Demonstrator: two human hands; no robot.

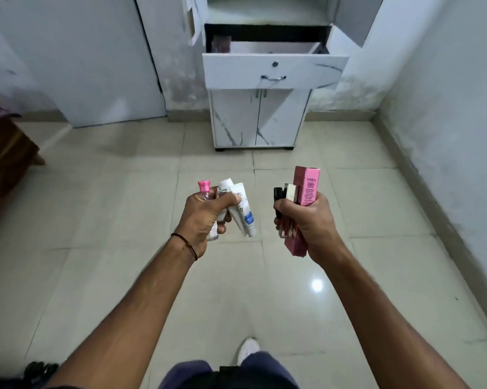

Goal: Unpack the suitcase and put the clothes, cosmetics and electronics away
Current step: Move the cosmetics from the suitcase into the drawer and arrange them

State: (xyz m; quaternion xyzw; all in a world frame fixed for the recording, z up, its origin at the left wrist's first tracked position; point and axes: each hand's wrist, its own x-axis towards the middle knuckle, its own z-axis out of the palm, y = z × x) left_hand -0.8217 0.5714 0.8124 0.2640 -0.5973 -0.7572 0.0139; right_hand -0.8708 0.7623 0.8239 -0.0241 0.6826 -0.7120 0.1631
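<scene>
Well short of the open drawer [274, 69], the left hand [201, 217] grips tubes [243, 210] and the right hand [307, 223] a pink Pond's box [308, 186], so the cosmetics seem not yet stowed.

Pink box [307, 189], pink-capped clear bottle [205, 190], white-and-blue tube [243, 210] — white grey-veined cabinet [260, 119].
</scene>
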